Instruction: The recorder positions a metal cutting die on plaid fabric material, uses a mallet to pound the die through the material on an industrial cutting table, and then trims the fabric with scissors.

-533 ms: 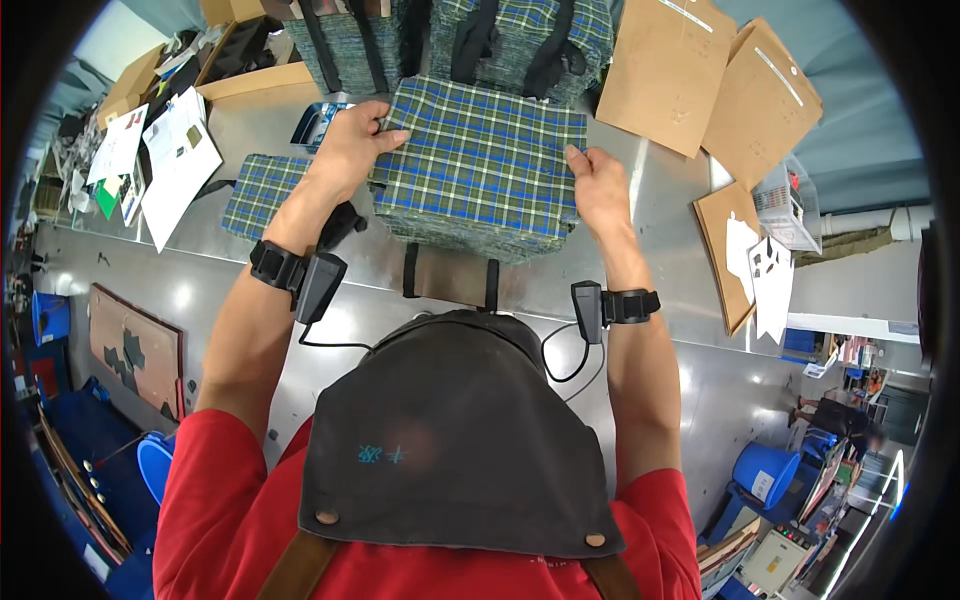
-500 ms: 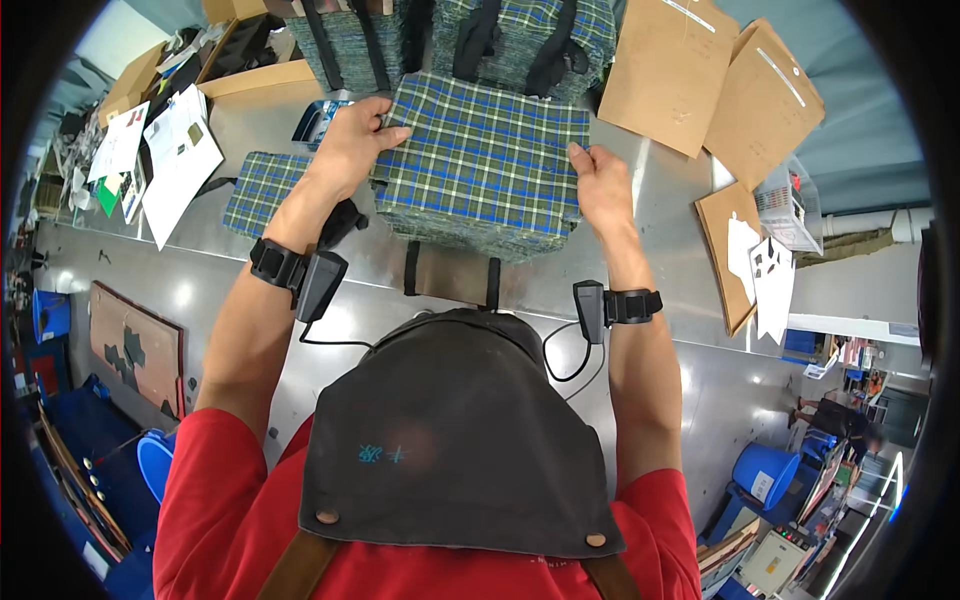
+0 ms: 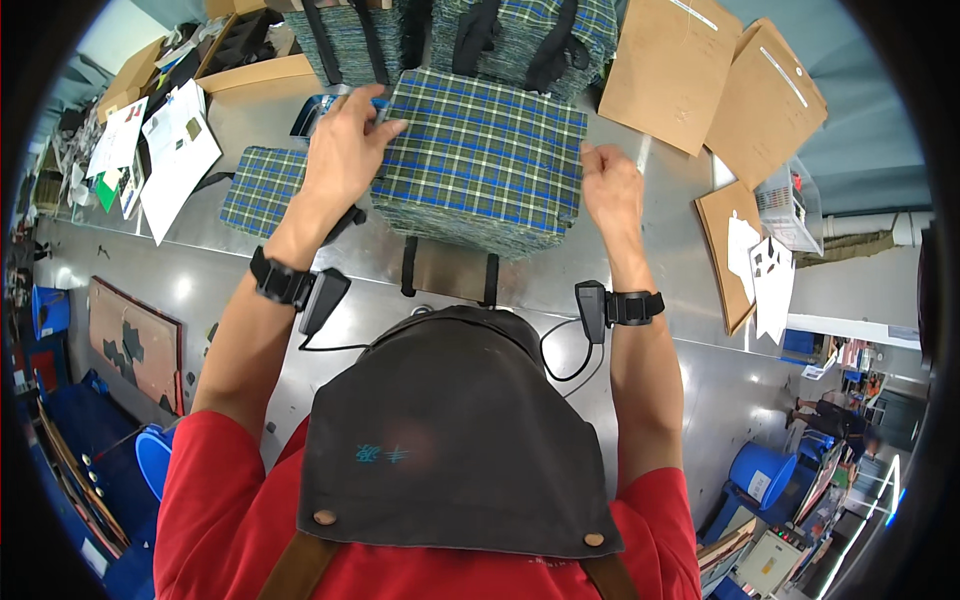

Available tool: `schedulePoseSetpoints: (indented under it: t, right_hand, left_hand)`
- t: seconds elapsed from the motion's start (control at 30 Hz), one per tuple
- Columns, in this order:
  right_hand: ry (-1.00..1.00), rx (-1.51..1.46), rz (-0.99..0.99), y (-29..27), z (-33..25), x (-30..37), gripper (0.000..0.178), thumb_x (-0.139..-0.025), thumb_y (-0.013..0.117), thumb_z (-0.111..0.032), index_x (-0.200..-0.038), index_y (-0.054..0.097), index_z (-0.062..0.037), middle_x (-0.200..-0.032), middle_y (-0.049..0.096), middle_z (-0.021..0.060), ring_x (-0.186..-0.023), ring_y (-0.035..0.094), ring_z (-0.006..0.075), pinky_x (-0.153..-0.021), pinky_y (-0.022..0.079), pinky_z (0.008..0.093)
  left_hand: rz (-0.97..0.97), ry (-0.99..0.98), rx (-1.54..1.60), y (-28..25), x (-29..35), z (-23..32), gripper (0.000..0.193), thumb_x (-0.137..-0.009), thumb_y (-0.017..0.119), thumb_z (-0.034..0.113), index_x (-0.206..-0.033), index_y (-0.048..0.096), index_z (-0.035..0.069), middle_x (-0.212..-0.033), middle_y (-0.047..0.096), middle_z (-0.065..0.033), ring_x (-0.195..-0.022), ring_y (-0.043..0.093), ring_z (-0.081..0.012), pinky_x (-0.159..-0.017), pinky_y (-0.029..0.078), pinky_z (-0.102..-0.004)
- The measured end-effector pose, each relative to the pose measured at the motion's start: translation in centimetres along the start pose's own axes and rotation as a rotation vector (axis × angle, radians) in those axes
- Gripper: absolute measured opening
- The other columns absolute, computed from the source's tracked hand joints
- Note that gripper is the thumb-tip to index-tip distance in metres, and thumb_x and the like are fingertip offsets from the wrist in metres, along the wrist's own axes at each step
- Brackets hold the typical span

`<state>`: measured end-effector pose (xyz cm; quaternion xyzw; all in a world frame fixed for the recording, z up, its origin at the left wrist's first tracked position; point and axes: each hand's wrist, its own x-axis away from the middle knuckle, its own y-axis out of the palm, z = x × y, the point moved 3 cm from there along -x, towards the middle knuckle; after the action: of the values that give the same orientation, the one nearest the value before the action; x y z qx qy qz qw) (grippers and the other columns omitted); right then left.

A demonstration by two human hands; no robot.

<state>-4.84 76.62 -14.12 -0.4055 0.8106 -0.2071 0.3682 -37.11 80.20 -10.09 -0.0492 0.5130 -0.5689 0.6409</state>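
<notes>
A thick stack of cut plaid fabric pieces [image 3: 480,160], green with blue and white lines, lies on the metal table in front of me. My left hand [image 3: 345,145] is open at its left edge, thumb and fingers apart. Beside the right edge is my right hand [image 3: 612,190], its fingers curled together; anything between them is hidden. A dark strap sits on each of my wrists. Left of the stack, partly behind my left forearm, lies a smaller plaid stack [image 3: 262,190].
More tied plaid stacks [image 3: 520,45] stand at the back. Brown cardboard patterns [image 3: 670,75] lie at the right, near a clear plastic basket [image 3: 790,205]. White papers [image 3: 180,150] and an open carton [image 3: 255,80] are at the left. A small blue tray [image 3: 312,115] sits behind my left hand.
My left fingers have lifted off the stack's left edge and spread. My right hand has shifted slightly right, off the top of the stack. The stack itself has hardly moved.
</notes>
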Motion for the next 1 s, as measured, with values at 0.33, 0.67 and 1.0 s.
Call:
schedulePoseSetpoints:
  t: [0.33,0.67,1.0]
  right_hand:
    - [-0.806,0.264,0.042,3.0,-4.8,5.0,0.070,-0.098,0.062,-0.048,-0.144,0.051,0.0041,-0.151,0.049,0.0252,-0.143,0.044,0.0397,-0.114,0.036,0.0549]
    - [-0.874,0.362,-0.102,3.4,-4.4,7.8,0.088,-0.088,0.070,-0.057,-0.148,0.047,0.0042,-0.156,0.044,0.0216,-0.148,0.037,0.0368,-0.117,0.030,0.0561]
    - [-0.900,0.475,-0.142,4.1,-3.7,7.8,0.090,-0.090,0.068,-0.055,-0.153,0.040,0.0030,-0.162,0.037,0.0193,-0.152,0.031,0.0350,-0.121,0.028,0.0564]
  left_hand:
    - [-0.282,0.453,-0.441,3.7,5.6,3.0,0.085,-0.078,0.074,0.052,-0.156,0.044,0.035,-0.168,0.028,-0.0085,-0.154,0.024,-0.0413,-0.116,0.028,-0.0712]
    - [-0.234,0.507,-0.513,4.2,5.8,2.4,0.084,-0.077,0.078,0.045,-0.154,0.046,0.037,-0.166,0.033,-0.0056,-0.151,0.031,-0.0371,-0.111,0.035,-0.0711]
    - [-0.177,0.543,-0.564,4.9,6.3,2.1,0.079,-0.082,0.076,0.050,-0.154,0.046,0.034,-0.164,0.035,-0.0065,-0.148,0.034,-0.0378,-0.099,0.046,-0.0643]
